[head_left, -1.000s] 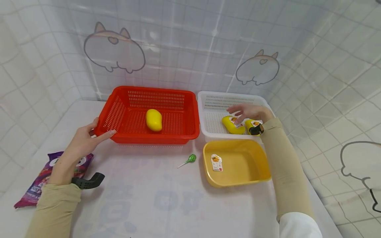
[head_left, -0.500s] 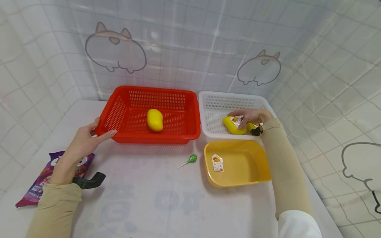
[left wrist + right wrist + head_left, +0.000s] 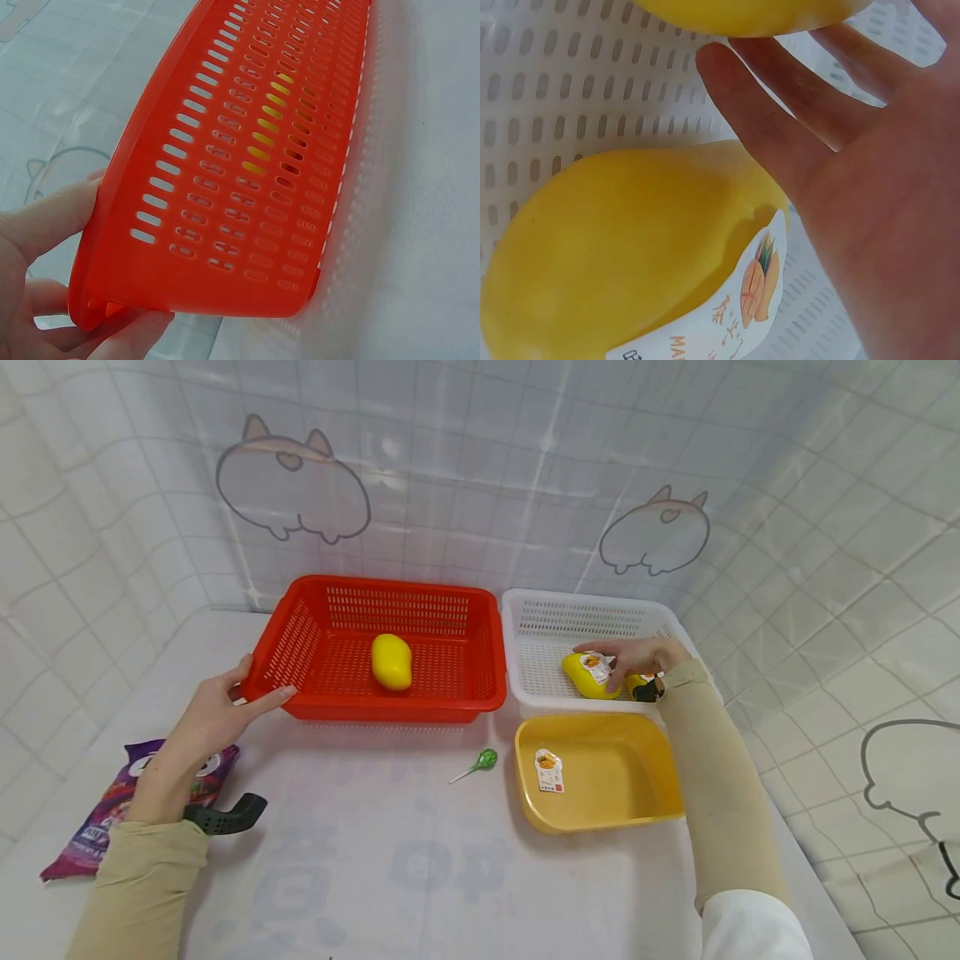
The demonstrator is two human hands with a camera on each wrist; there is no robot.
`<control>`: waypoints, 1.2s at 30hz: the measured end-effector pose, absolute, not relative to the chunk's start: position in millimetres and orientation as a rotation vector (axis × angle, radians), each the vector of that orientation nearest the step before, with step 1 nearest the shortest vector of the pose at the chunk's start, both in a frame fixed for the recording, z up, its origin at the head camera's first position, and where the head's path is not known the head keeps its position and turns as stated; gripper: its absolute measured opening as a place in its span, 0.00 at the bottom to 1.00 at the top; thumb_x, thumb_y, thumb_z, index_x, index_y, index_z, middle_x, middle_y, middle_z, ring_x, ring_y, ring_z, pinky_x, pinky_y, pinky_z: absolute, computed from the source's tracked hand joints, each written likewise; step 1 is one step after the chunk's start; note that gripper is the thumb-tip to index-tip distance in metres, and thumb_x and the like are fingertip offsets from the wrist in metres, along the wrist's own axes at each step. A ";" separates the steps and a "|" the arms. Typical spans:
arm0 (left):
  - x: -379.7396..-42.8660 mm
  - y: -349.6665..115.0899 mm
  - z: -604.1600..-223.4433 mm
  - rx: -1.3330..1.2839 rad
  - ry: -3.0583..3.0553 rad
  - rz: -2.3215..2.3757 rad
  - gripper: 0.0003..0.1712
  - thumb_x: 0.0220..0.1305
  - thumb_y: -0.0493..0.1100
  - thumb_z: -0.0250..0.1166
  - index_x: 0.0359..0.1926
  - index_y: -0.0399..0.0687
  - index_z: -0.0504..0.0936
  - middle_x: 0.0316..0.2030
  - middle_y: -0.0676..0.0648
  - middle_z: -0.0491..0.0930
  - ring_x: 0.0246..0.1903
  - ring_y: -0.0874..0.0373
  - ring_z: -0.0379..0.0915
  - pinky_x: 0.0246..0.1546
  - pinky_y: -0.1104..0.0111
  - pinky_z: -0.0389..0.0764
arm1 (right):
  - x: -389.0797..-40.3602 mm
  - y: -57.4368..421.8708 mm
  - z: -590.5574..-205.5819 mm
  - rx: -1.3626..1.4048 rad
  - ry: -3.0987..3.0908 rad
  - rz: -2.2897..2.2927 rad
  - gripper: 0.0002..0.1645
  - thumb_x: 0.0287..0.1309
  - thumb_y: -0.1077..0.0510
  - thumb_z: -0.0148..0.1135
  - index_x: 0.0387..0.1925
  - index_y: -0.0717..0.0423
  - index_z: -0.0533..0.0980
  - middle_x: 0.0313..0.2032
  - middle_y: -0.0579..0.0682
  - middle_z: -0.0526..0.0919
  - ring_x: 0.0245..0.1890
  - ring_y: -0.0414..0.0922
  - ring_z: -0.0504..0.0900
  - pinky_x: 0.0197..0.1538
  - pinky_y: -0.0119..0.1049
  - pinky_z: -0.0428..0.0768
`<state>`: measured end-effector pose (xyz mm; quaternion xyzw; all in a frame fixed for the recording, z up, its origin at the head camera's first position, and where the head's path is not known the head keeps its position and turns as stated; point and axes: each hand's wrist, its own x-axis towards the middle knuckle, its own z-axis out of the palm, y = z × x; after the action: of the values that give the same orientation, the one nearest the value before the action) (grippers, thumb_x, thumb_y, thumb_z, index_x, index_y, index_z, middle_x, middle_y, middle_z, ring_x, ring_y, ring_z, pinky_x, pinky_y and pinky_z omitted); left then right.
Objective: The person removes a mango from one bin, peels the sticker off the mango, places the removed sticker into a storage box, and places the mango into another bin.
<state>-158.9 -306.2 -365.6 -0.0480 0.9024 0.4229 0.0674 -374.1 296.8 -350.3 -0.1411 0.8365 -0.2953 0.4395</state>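
At the left, my left hand (image 3: 213, 714) grips the near left corner of a red slotted basket (image 3: 382, 707), thumb and fingers around its rim in the left wrist view. One plain yellow mango (image 3: 392, 662) lies inside that basket. My right hand (image 3: 641, 654) reaches down into a white basket (image 3: 536, 664) at the right, its fingers and thumb around a stickered mango (image 3: 576, 675). In the right wrist view, the fingers press against this mango's underside at the top. A second mango (image 3: 622, 240) with a white label lies close by in the white basket, partly hidden by the wrist in the head view.
A yellow tub (image 3: 600, 785) stands in front of the white basket, with a mango sticker (image 3: 548, 771) on its inner wall. Left of the tub lies a green lollipop (image 3: 486, 759). A purple snack bag (image 3: 97, 818) lies under the left forearm.
My right hand has lowered from above the mangoes onto the left one in the white basket, and its fingers have closed around it. The left hand stays on the red basket.
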 end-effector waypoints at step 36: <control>-157.0 -305.9 -368.5 -0.109 2.738 1.292 0.59 0.68 0.68 0.57 0.78 0.45 0.30 0.72 0.25 0.55 0.67 0.30 0.56 0.48 0.59 0.75 | -366.7 292.3 -343.5 -0.317 2.081 -0.758 0.63 0.52 0.65 0.74 0.79 0.37 0.47 0.79 0.56 0.39 0.69 0.55 0.60 0.58 0.39 0.81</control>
<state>-157.0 -305.9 -368.5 -0.0360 0.9024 0.4258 0.0562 -366.7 292.3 -343.5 -0.1276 0.8368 -0.3048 0.4366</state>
